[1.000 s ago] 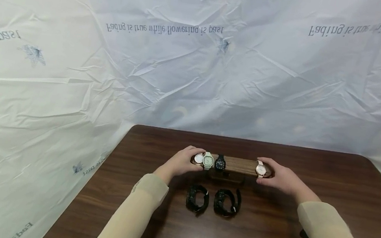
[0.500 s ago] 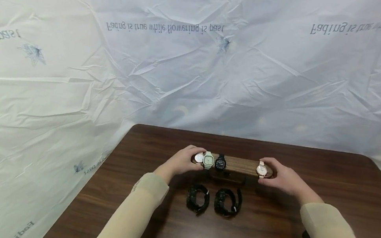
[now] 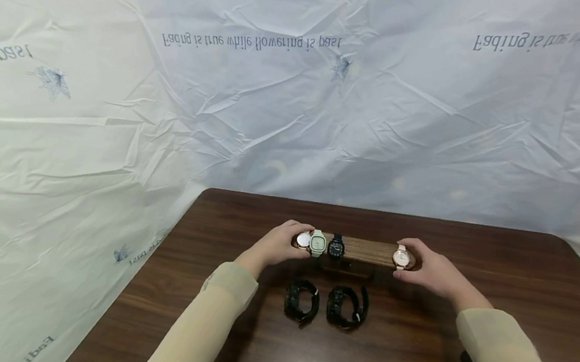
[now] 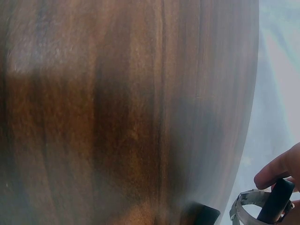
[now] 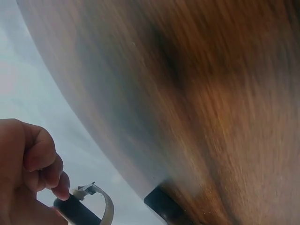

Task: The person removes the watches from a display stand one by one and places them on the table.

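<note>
here, wooden watch bar [image 3: 365, 251], four watches strapped on

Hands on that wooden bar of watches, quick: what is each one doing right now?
Left hand: fingers curled round the left end of the wooden bar.
Right hand: grips the bar's right end.

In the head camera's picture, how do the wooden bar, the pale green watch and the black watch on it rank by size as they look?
1. Wooden bar, plainly the largest.
2. Pale green watch and black watch: the green looks slightly bigger, but too close to rank.
</note>
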A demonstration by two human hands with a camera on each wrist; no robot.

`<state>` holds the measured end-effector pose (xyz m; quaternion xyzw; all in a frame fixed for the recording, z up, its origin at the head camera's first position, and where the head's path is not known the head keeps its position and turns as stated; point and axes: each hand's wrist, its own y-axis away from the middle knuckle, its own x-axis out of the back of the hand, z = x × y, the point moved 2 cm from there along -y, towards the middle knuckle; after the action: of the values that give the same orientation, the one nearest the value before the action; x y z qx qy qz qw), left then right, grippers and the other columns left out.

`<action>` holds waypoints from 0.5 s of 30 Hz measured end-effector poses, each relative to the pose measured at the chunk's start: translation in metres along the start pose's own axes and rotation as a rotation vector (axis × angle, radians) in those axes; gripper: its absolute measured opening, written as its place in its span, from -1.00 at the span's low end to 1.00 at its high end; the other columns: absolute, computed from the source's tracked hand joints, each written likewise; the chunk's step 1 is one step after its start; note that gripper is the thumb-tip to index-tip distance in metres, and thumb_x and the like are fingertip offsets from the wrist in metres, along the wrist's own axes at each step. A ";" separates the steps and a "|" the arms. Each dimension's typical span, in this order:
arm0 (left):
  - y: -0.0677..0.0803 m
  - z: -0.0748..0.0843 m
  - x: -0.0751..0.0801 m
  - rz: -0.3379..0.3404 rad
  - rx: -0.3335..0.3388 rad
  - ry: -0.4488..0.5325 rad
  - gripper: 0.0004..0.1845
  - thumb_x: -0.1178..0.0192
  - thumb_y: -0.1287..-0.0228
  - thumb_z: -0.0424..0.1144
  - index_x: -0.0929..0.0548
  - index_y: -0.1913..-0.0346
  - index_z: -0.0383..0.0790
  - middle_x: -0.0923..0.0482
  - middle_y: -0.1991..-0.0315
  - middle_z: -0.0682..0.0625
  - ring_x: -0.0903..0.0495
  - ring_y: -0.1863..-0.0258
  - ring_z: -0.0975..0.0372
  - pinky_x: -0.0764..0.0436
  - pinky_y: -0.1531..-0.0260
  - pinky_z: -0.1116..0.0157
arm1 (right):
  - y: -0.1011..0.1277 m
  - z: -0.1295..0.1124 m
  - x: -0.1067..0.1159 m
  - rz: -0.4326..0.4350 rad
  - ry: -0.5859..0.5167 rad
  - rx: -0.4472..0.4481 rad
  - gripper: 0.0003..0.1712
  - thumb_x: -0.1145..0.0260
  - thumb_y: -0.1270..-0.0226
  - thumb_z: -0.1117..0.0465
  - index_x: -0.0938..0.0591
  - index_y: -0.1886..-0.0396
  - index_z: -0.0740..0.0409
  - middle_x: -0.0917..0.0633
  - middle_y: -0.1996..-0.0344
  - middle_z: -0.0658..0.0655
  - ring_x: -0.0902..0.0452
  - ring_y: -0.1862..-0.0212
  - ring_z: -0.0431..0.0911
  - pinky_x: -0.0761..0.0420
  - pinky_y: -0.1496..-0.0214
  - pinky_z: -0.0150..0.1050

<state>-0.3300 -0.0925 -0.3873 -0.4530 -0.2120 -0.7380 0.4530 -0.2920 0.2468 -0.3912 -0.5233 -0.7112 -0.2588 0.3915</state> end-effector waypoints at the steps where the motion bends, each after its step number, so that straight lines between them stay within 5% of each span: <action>1: 0.000 0.000 0.000 0.001 0.000 0.002 -0.36 -0.21 0.00 0.04 -0.29 -0.20 0.17 -0.24 -0.10 0.07 -0.38 0.10 0.26 -0.42 0.20 0.24 | 0.001 0.000 0.001 0.003 -0.001 -0.006 -0.15 -0.29 0.09 -0.22 -0.17 -0.20 -0.10 -0.52 0.31 0.07 -0.43 0.39 -0.13 -0.39 0.41 -0.18; 6: 0.000 0.000 0.001 0.003 0.001 0.002 -0.36 -0.22 0.01 0.05 -0.28 -0.20 0.18 -0.24 -0.11 0.07 -0.38 0.08 0.26 -0.42 0.19 0.24 | 0.004 0.003 0.002 0.011 0.001 -0.038 -0.15 -0.29 0.06 -0.20 -0.17 -0.22 -0.11 -0.42 0.56 0.07 -0.28 0.58 -0.10 -0.26 0.57 -0.24; 15: 0.001 0.000 0.001 -0.006 -0.008 0.004 -0.36 -0.21 0.00 0.05 -0.28 -0.21 0.16 -0.24 -0.10 0.05 -0.38 0.09 0.24 -0.41 0.19 0.22 | 0.009 0.008 0.003 0.033 0.025 -0.057 -0.13 -0.21 0.08 -0.30 -0.20 -0.25 -0.15 -0.35 0.61 0.07 -0.18 0.60 -0.11 -0.17 0.62 -0.24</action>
<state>-0.3294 -0.0929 -0.3868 -0.4527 -0.2096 -0.7412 0.4493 -0.2866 0.2579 -0.3937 -0.5429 -0.6898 -0.2790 0.3894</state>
